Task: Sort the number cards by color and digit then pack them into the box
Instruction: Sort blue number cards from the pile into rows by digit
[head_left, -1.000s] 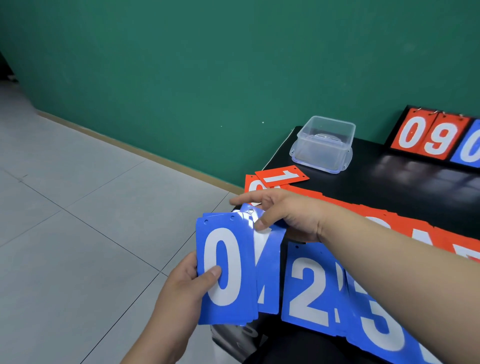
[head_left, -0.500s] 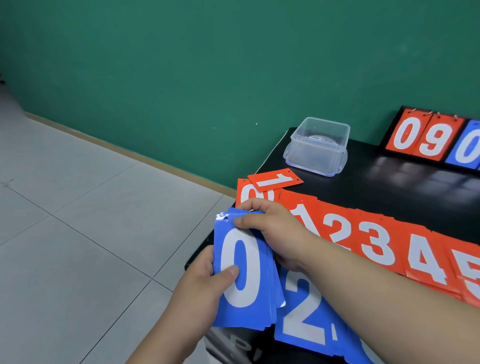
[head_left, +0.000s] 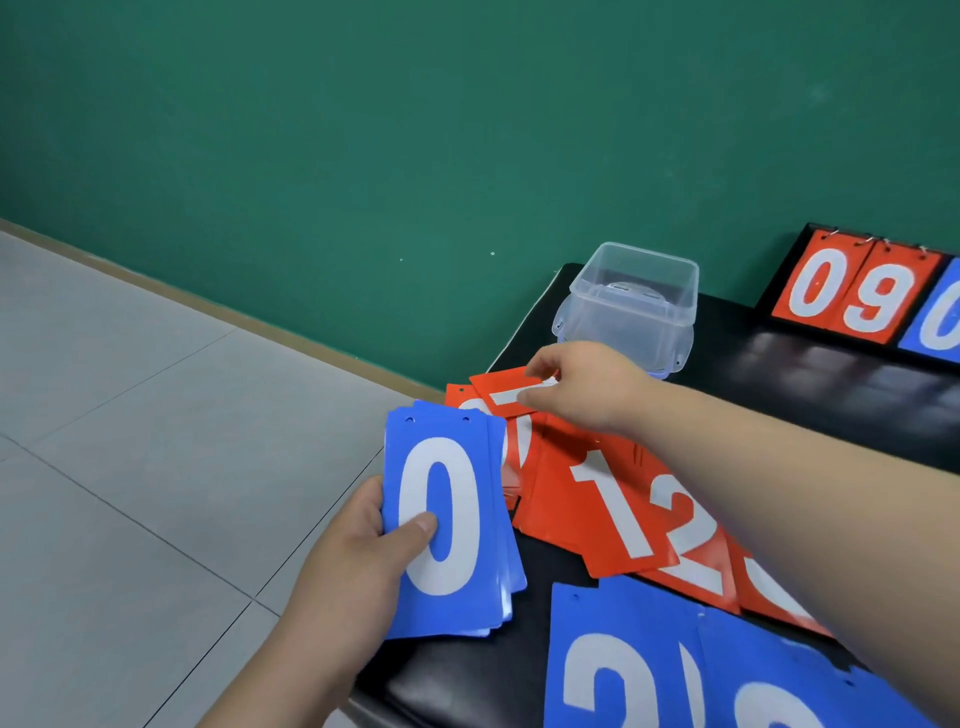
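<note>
My left hand (head_left: 358, 566) grips a stack of blue number cards (head_left: 447, 525) with a white 0 on top, held just off the table's left edge. My right hand (head_left: 587, 387) reaches across and pinches a small red 1 card (head_left: 501, 392) that lies on the red 0 pile. A row of red cards (head_left: 613, 514) showing 1 and 2 runs right under my forearm. Blue 2 cards (head_left: 618, 660) lie at the near edge. The clear plastic box (head_left: 636, 301) stands open at the table's far left corner.
The black table (head_left: 831, 395) has a scoreboard (head_left: 867, 296) reading 0, 9, 0 at its back right. A green wall rises behind. Grey tiled floor (head_left: 130, 467) lies to the left of the table.
My right hand left the blue stack and moved up to the small red 1 card. The blue cards in my left hand are now squared into one stack.
</note>
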